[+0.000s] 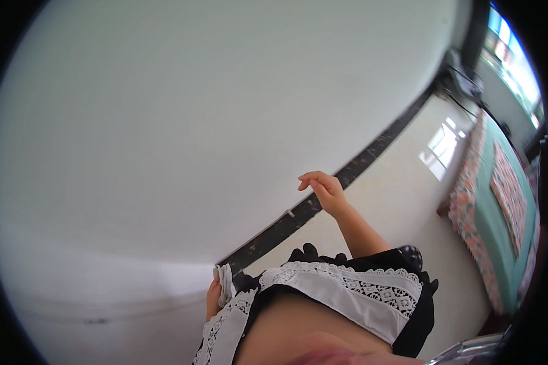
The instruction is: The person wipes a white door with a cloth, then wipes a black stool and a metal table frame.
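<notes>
At the lower left, my left hand [213, 294] grips a crumpled whitish cloth [226, 284] beside the wall. My right hand [322, 188] is raised near the dark baseboard [274, 232], its fingers loosely curled and apart, holding nothing. Below both hands are my black clothing and white lace trim [342, 283]. The pale wall [187, 137] fills most of the view in front of me. Part of my left hand is hidden by the cloth.
A bed [488, 228] with a green sheet and floral edging stands at the right on the shiny tiled floor [383, 182]. Behind it is a bright window [511, 54]. A greyish object [466, 82] with a dark cable lies in the far corner.
</notes>
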Motion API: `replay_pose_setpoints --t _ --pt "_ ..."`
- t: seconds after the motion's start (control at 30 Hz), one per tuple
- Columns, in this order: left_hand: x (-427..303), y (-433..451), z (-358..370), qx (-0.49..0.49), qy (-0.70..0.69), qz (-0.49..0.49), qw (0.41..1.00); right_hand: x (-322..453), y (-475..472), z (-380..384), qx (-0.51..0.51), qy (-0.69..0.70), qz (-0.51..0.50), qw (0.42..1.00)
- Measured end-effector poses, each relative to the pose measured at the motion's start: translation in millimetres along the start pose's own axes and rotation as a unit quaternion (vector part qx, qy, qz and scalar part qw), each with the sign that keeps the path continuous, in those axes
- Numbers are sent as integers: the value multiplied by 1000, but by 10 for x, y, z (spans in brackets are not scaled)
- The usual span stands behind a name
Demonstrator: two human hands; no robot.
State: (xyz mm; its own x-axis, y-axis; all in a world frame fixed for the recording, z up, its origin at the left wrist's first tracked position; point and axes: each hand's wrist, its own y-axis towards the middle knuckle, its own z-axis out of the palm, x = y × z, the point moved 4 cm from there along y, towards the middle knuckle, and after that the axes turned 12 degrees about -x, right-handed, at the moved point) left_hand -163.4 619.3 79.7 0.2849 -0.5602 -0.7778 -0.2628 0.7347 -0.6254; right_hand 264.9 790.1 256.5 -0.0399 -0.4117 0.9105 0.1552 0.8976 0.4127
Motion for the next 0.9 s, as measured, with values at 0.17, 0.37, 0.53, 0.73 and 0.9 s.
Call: replay_pose_setpoints --t 0.17,0.37,0.53,0.73,0.9 --pt "-754 254 1282 214 83 2 973 55 -243 -728 -126 -93 49 987" --pt "-567 1037 2184 323 157 -40 932 188 -454 -1360 -270 -129 42 953" --pt "-796 1163 2907 400 365 40 840 433 -630 -1352 -327 -167 17 930" --pt "-804 1213 4121 508 363 70 778 613 -665 -1643 -258 -414 -11 873" --pt "-286 1826 5285 606 397 137 675 444 -843 -2355 -336 -433 51 835"
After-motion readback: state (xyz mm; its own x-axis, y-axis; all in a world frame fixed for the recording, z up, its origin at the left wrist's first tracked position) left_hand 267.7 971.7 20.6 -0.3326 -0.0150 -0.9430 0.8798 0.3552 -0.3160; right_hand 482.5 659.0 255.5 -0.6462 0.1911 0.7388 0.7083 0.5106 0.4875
